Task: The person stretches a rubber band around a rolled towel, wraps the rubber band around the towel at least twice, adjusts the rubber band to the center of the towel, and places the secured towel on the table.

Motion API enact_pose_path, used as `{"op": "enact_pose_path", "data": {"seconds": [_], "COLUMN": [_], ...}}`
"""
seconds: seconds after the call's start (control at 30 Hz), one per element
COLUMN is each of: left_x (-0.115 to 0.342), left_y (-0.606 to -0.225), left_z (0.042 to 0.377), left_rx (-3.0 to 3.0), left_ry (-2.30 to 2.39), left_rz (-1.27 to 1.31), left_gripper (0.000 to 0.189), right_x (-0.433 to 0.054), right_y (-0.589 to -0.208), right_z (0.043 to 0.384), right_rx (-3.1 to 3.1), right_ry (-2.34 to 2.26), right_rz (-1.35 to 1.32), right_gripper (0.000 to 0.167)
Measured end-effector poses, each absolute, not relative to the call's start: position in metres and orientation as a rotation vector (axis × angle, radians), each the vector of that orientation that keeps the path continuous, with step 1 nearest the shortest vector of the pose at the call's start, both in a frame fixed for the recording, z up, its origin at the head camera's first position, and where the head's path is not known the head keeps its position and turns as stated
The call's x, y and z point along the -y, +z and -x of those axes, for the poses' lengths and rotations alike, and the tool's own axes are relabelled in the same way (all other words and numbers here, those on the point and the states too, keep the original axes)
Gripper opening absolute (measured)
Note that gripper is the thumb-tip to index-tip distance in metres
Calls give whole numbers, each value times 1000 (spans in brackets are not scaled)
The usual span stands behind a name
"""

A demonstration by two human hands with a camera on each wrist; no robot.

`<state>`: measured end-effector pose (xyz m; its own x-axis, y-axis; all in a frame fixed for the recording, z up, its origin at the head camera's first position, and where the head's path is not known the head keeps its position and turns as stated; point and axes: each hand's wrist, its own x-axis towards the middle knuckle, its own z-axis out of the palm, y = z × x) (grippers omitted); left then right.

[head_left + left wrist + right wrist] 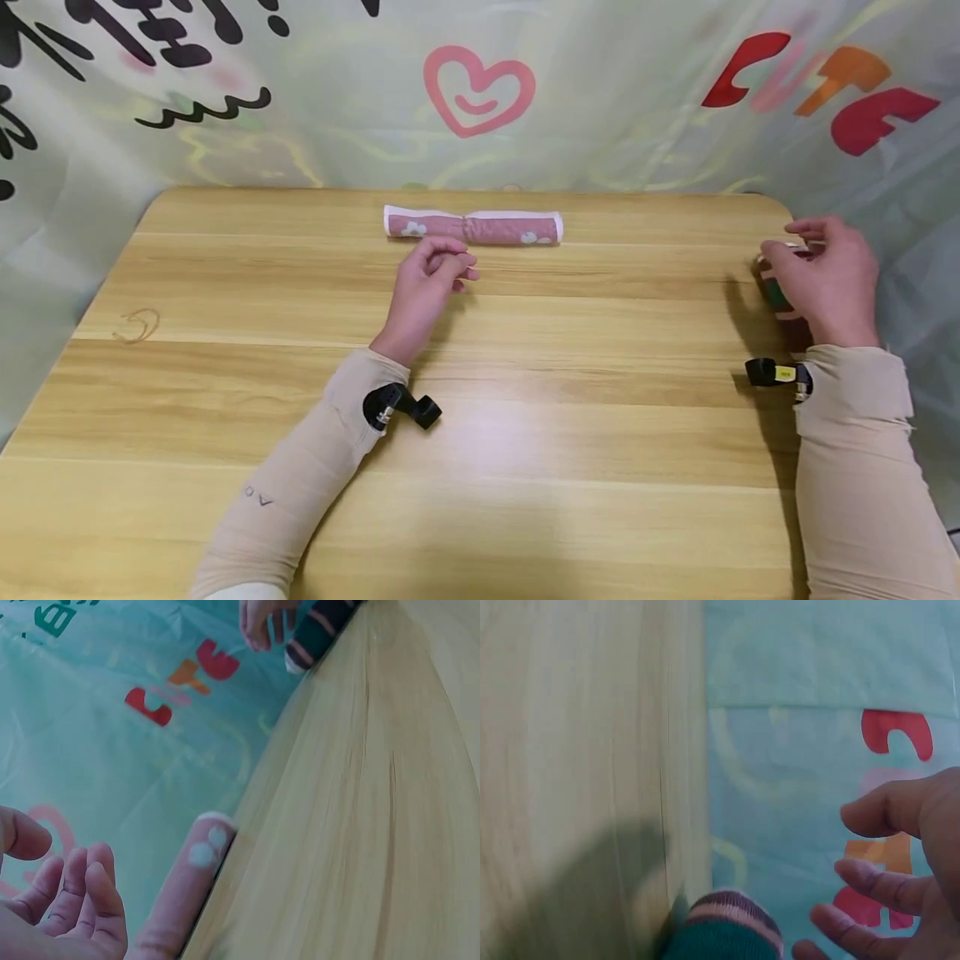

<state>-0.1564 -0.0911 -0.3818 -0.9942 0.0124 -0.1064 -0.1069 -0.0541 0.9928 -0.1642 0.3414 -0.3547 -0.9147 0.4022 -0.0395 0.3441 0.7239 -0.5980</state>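
Flowered pink roll (513, 232), one: lay near the tabletop (600, 333)'s far edge; left hand (426, 290) just before it, fingers loosely bent, gripping nothing. Striped roll (321, 631), one: lay at the right edge beside the right hand (834, 283), fingers apart.

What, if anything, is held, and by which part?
Nothing: the left hand is near a pink floral cloth roll, the right hand near a dark striped knitted roll.

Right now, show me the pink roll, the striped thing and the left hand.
Pink roll (483, 230), head view: its side, near the middle.
Striped thing (318, 633), left wrist view: its banded side.
Left hand (423, 290), head view: the back of the hand.
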Motion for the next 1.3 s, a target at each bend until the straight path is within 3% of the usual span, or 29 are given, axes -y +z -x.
{"op": "enact_pose_path", "data": {"seconds": [0.17, 0.27, 0.4, 0.67, 1.13, 1.3], "left_x": [74, 63, 51, 35, 10, 1], "left_y": [-380, -379, -379, -378, -380, -382], "left_z": [157, 157, 157, 157, 155, 154], "left_rx": [-2047, -2012, -1972, -1932, -1889, -1867], "left_ry": [2222, 2223, 2222, 2188, 2086, 2088], "left_rz": [75, 52, 29, 6, -49, -31], "left_gripper": [11, 15, 19, 23, 24, 15], "right_x": [-343, -344, -347, -340, -338, -339], "right_y": [-355, -357, -357, -352, -353, -356], "right_z": [161, 159, 156, 153, 150, 147], "right_rx": [2940, 2984, 3012, 3112, 3249, 3245], "right_ry": [1044, 1059, 1049, 922, 784, 803], "right_rz": [642, 646, 642, 636, 648, 606], "right_gripper": [80, 88, 89, 73, 86, 85]}}
